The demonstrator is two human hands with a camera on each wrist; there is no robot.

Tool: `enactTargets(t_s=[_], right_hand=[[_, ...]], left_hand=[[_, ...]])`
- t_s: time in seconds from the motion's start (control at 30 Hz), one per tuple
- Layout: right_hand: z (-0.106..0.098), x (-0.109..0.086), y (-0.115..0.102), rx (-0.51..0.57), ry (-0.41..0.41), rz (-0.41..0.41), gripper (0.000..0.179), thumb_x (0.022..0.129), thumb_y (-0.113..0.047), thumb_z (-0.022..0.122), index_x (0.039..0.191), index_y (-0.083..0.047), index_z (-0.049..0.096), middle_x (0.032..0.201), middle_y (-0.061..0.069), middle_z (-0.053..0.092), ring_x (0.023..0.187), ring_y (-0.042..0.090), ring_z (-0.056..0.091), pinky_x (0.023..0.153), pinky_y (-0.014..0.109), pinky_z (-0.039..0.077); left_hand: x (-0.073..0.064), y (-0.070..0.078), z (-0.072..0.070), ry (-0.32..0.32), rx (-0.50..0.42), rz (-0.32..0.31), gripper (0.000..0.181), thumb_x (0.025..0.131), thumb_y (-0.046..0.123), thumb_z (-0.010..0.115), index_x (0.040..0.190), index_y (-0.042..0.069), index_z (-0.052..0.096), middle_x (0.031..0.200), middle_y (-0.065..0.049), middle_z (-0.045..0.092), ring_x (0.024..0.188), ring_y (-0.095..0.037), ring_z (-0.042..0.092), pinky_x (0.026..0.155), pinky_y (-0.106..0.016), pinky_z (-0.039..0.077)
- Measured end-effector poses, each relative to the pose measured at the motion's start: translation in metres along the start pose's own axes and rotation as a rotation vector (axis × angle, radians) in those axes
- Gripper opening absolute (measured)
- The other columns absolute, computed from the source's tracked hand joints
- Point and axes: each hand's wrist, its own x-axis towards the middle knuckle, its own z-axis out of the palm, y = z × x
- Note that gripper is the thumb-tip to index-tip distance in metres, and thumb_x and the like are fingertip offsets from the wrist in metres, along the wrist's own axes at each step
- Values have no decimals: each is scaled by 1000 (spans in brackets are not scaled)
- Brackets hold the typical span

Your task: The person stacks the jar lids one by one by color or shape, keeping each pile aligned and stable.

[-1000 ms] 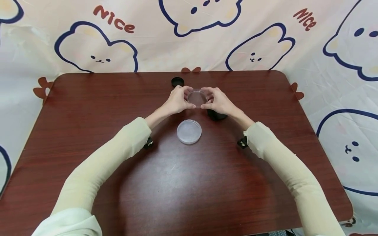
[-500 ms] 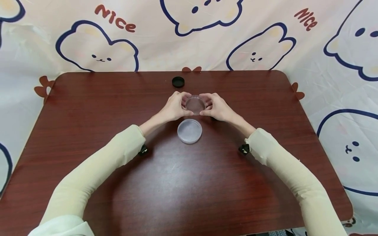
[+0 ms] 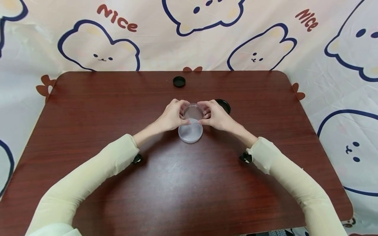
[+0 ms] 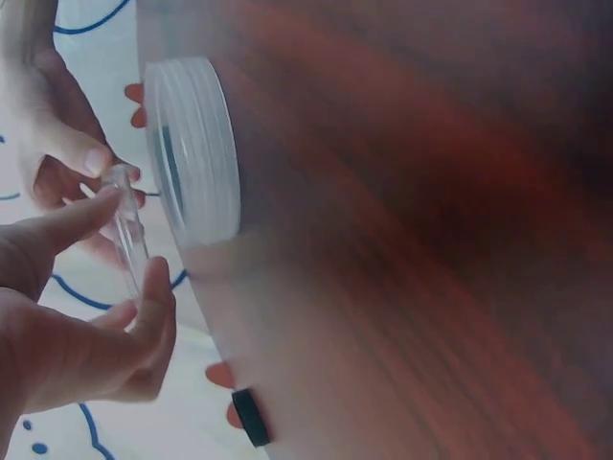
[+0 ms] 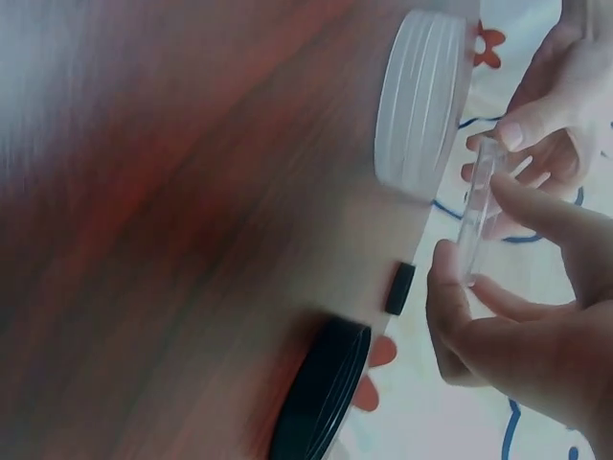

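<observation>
Between both hands is a clear, shallow petri dish (image 3: 193,111), raised above the table. My left hand (image 3: 172,115) pinches its left edge between thumb and fingers; my right hand (image 3: 217,115) pinches the right edge the same way. Both wrist views show the dish (image 4: 127,230) nearly edge-on, off the tabletop. Just below it in the head view stands a stack of clear, round petri dishes (image 3: 190,132), which shows several layered rims in the right wrist view. The held dish overlaps the back of this stack in the head view.
A small round black cap (image 3: 179,81) lies near the table's back edge. A larger black round lid (image 3: 223,105) sits behind my right hand, partly hidden by it. The brown wooden table (image 3: 177,196) meets a patterned cloth (image 3: 183,49) at the back and sides.
Both hands have brought the held petri dish back toward the body, from near the black cap to over the stack's far edge. The larger black lid now shows behind the right hand.
</observation>
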Motion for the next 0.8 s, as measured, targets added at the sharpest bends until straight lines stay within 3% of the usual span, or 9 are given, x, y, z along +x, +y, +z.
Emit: enactTargets(t_s=[0.3,0.53,0.8], right_hand=[[11,-11,-10,-22,13,-13,64,78,0,78,135,5,49,114,20,43,93,25,58,78,29,53],[19,-18,-10,-13,-3,-26,64,79,-2,78,136,5,48,116,19,42,95,25,57,78,31,53],[27,-26,-11,-32,-17,-57,66,78,-3,79,136,5,48,116,19,42,95,27,58,76,31,53]], left_hand=[[-20,2,3,14,9,-2,64,73,4,83,128,-6,52,112,-22,47,91,-26,58,77,-27,52],[-32,0,6,21,5,-5,65,72,4,83,128,-5,53,111,-20,47,82,-26,63,75,-28,53],[-43,-4,11,14,10,14,66,72,4,84,129,-6,52,112,-22,46,82,-26,64,72,-28,53]])
